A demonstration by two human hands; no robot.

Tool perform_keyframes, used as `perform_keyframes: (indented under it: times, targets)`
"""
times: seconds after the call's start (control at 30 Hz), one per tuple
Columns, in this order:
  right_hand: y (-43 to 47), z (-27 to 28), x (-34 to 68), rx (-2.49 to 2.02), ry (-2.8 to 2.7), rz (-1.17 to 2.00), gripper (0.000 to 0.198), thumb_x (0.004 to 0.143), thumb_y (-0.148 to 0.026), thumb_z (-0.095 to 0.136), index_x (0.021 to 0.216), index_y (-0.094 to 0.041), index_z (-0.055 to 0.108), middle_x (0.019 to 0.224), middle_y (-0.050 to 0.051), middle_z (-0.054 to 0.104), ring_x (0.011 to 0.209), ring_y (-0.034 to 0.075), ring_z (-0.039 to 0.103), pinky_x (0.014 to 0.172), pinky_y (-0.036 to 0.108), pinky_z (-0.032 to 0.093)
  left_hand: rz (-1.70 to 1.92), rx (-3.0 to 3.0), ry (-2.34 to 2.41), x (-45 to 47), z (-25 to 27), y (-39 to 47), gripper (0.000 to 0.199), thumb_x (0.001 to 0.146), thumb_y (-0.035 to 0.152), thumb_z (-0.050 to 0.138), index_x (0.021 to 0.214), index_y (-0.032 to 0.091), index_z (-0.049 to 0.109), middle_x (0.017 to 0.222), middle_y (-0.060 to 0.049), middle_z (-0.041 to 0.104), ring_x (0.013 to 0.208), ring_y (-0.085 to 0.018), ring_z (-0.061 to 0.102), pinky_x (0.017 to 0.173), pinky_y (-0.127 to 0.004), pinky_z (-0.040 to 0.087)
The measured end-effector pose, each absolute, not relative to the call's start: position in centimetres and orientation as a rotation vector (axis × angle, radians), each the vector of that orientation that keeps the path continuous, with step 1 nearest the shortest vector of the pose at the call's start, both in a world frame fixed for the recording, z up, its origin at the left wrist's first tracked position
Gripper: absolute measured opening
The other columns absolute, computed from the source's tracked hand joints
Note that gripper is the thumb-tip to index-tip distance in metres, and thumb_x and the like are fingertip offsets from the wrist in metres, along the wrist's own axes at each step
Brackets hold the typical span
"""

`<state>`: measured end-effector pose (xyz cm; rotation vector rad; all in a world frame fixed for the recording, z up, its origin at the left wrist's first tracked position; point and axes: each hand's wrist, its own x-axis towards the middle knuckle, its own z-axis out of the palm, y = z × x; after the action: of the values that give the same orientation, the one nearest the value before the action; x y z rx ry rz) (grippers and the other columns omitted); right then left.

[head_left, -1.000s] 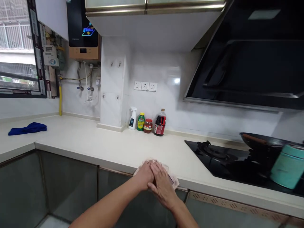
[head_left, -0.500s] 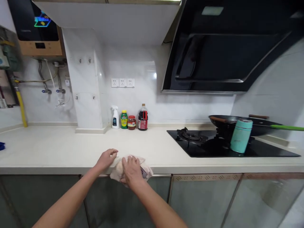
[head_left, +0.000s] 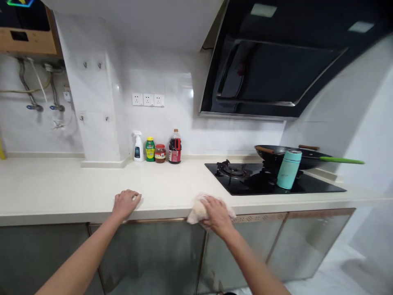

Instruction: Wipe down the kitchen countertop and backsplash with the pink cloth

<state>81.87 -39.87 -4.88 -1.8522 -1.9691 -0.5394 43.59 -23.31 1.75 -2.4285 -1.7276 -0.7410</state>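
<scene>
My right hand [head_left: 216,213] is pressed over a pale, crumpled cloth [head_left: 198,211] at the front edge of the white countertop [head_left: 92,184]. Its fingers grip the cloth, part of which hangs over the edge. To the left, my left hand [head_left: 126,203] rests on the counter near the same edge, fingers curled in loosely. Nothing shows in it, and it is apart from the cloth. Beyond the cloth, to the right, lies the black gas hob [head_left: 245,188].
A spray bottle [head_left: 138,147], a green bottle [head_left: 150,150], a red-lidded jar [head_left: 160,154] and a dark sauce bottle [head_left: 175,148] line the wall. On the hob stand a mint flask [head_left: 289,170] and a wok [head_left: 310,159]. The range hood [head_left: 270,73] overhangs it.
My right hand has moved to the right along the counter edge, with the cloth under it. My left hand is now further from it. The view has shifted to the right.
</scene>
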Motion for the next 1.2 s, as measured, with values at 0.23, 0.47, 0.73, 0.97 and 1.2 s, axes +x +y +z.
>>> perform_keyframes:
  times: [0.23, 0.47, 0.73, 0.97, 1.2]
  targets:
    - [-45.6, -3.8, 96.7, -2.321, -1.493, -0.516, 0.064, 0.065, -0.013, 0.063, 0.129, -0.017, 0.053, 0.137, 0.019, 0.052, 0.132, 0.039, 0.047, 0.110, 0.060, 0.034, -0.716, -2.422, -1.799, 44.8, 2.1, -23.9, 0.046, 0.088, 0.055, 0.045, 0.109, 0.027, 0.075, 0.124, -0.011, 0.069, 0.122, -0.033, 0.056, 0.102, -0.047, 0.040]
    - [-42.6, -2.4, 89.5, -2.266, -1.722, -0.465, 0.066, 0.065, -0.013, 0.066, 0.128, -0.022, 0.050, 0.143, 0.017, 0.051, 0.135, 0.038, 0.042, 0.114, 0.058, 0.032, -0.665, -2.427, -1.829, 45.2, 2.7, -23.9, 0.054, 0.088, 0.060, 0.041, 0.115, 0.027, 0.073, 0.128, -0.013, 0.065, 0.124, -0.036, 0.053, 0.104, -0.052, 0.039]
    - [-34.7, -0.4, 70.0, -1.843, -2.221, -0.461, 0.085, 0.060, -0.030, 0.095, 0.130, -0.015, 0.050, 0.140, 0.015, 0.052, 0.130, 0.034, 0.045, 0.109, 0.045, 0.039, -0.624, -2.432, -1.805, 45.1, 3.0, -24.4, 0.056, 0.088, 0.059, 0.037, 0.117, 0.027, 0.073, 0.133, -0.013, 0.065, 0.126, -0.036, 0.054, 0.104, -0.052, 0.038]
    - [-33.5, -1.7, 68.4, -1.433, -2.324, -0.549, 0.080, 0.076, -0.043, 0.087, 0.138, -0.020, 0.044, 0.146, 0.011, 0.049, 0.133, 0.030, 0.043, 0.112, 0.043, 0.037, -0.539, -2.457, -1.792, 44.4, 2.9, -23.9, 0.054, 0.091, 0.055, 0.033, 0.121, 0.030, 0.070, 0.139, -0.009, 0.062, 0.129, -0.034, 0.053, 0.104, -0.052, 0.037]
    - [-37.3, -4.5, 83.4, -1.583, -2.156, -0.530, 0.088, 0.065, -0.031, 0.087, 0.142, -0.027, 0.044, 0.149, 0.011, 0.049, 0.134, 0.033, 0.044, 0.113, 0.048, 0.035, -0.474, -2.445, -1.758, 44.1, 2.4, -22.9, 0.054, 0.093, 0.052, 0.028, 0.123, 0.031, 0.068, 0.140, -0.005, 0.062, 0.128, -0.029, 0.054, 0.100, -0.047, 0.039]
